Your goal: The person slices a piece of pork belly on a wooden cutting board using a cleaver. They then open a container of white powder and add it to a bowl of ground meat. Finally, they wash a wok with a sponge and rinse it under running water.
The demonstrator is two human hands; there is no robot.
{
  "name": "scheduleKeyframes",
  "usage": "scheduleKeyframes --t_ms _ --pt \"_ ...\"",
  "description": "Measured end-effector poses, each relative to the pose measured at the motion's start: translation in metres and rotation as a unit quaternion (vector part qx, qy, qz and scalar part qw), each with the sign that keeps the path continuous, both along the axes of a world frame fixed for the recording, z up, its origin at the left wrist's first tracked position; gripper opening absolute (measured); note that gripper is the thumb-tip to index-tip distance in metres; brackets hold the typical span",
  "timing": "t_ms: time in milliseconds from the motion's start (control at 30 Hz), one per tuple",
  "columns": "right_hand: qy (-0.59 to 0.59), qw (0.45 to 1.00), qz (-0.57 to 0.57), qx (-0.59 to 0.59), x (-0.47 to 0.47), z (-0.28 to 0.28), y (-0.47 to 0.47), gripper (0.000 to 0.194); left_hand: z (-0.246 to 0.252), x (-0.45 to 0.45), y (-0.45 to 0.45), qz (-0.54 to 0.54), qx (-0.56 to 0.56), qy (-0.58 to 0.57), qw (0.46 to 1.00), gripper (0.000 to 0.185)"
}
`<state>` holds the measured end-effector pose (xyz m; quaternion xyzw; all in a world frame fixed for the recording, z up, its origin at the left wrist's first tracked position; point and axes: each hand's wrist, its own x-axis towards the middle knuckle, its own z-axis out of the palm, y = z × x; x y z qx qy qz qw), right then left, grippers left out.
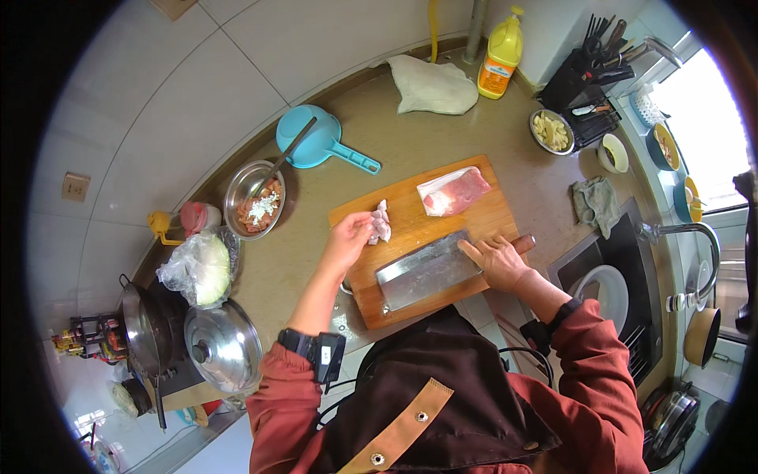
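Observation:
A wooden cutting board (408,249) lies before me on the counter. My left hand (353,234) is at the board's left side, its fingertips against a small heap of cut pale meat pieces (381,222). Whether the fingers grip any piece is hidden. My right hand (500,260) is closed around the handle end of a wide cleaver (429,269), the thumb on the blade. The blade rests flat on the near part of the board. Beyond it a slab of raw meat with a fatty rind (456,191) sits on the far right of the board.
Left stand a steel bowl of meat with white powder (256,201), a turquoise ladle-shaped scoop (308,136), wrapped melon or gourd (207,266), a pot lid (222,346) and a wok (145,326). Right are a bowl of peeled pieces (552,131), a cloth (595,204) and the sink (636,284).

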<state>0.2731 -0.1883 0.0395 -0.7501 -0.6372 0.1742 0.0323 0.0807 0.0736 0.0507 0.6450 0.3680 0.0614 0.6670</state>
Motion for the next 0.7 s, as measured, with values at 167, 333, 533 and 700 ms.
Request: scheduleKeyframes --t_ms 167,333,533,700 --pt "0.051 0.995 -0.086 0.009 0.002 0.038 -0.057 0.041 -0.015 0.052 -0.004 -0.054 0.115 0.027 0.991 0.034" --pt "0.253 0.886 -0.38 0.081 -0.001 0.058 -0.129 0.032 -0.053 0.091 -0.009 -0.046 0.191 0.035 0.98 0.039" --pt "0.387 0.757 -0.514 0.112 0.034 0.037 -0.129 0.022 -0.078 0.137 -0.016 -0.019 0.172 0.073 0.982 0.056" --pt "0.445 0.732 -0.503 0.118 0.076 0.021 -0.1 0.021 -0.052 0.162 -0.021 -0.201 0.162 0.246 0.934 0.068"
